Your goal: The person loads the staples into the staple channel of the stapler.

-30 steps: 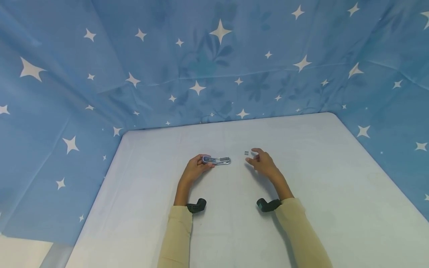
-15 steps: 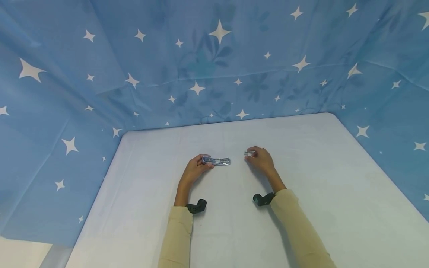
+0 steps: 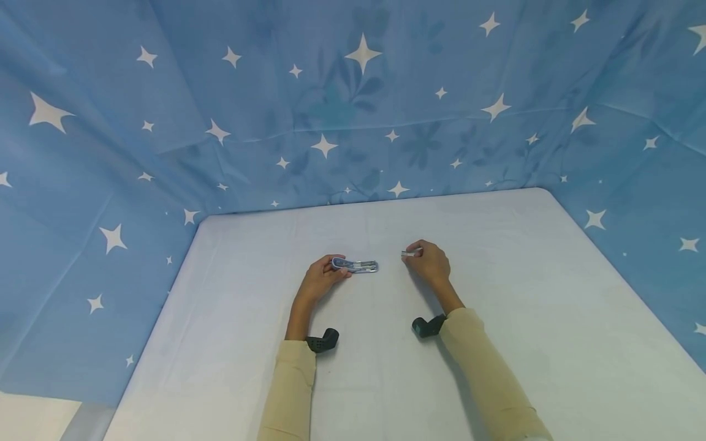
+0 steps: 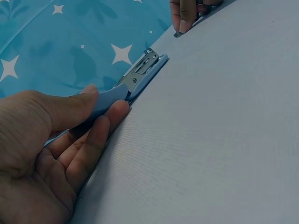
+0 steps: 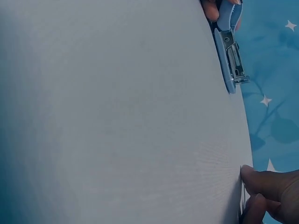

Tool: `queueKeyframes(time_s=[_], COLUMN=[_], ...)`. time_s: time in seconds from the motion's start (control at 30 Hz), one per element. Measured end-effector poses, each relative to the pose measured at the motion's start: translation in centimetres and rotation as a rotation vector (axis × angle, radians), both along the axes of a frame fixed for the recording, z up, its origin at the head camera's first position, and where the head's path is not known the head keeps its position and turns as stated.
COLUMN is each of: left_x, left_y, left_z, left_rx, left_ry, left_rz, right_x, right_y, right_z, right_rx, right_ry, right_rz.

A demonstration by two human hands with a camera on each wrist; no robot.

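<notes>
A light blue stapler (image 3: 365,267) with a metal front lies on the white table, pointing right. My left hand (image 3: 318,280) holds its rear handle between thumb and fingers; the left wrist view shows the metal magazine (image 4: 142,69) exposed. To the right, my right hand (image 3: 432,263) pinches a small silvery strip (image 3: 408,253), which looks like a strip of staples, at table level. Fingers hide part of the strip. A short gap separates it from the stapler's front end. In the right wrist view, the right thumb and fingers (image 5: 268,186) sit at the lower right edge.
The white table (image 3: 353,367) stretches out around both hands. A blue curtain with white stars (image 3: 331,110) hangs along its back and sides. Dark wrist cameras (image 3: 325,340) are strapped on both forearms.
My right hand has moved slightly left, and its thumb and fingers, spread apart beside the silvery strip before, now pinch it. The left hand and stapler have stayed in place.
</notes>
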State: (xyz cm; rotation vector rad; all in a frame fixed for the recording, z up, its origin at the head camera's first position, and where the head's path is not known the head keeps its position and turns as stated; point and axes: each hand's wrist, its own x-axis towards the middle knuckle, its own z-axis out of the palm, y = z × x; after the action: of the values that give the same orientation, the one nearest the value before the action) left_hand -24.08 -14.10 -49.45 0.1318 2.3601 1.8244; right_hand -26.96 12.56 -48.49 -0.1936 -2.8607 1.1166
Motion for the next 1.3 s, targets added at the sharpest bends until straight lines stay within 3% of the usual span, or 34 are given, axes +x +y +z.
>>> queueKeyframes(time_s=[0.23,0.73,0.87,1.13,1.3], left_x=[1.7,1.9,1.7,0.1,0.1], left_y=[0.3,0.4,0.4,0.2,0.2], left_z=[3.4,3.7,3.4,0.3,-0.1], left_rx=[-0.036,-0.042,-0.046,-0.030,-0.045], left_ry=[-0.003,-0.008,-0.021,-0.016,-0.009], left_rz=[-0.025,-0.021,-0.017,0.026,0.049], right_x=[-0.1,-0.2,-0.3,-0.3,-0.4], right_y=[0.0,0.1,0.1,0.2,0.4], right_z=[-0.1,-0.1,0.0,0.0,0.1], right_rx=[-0.010,0.009,0.018,0.014,-0.124], right_ry=[0.013,0.004,0.019,0.013,-0.029], right_rz=[-0.009,0.001,0.010,0.007,-0.001])
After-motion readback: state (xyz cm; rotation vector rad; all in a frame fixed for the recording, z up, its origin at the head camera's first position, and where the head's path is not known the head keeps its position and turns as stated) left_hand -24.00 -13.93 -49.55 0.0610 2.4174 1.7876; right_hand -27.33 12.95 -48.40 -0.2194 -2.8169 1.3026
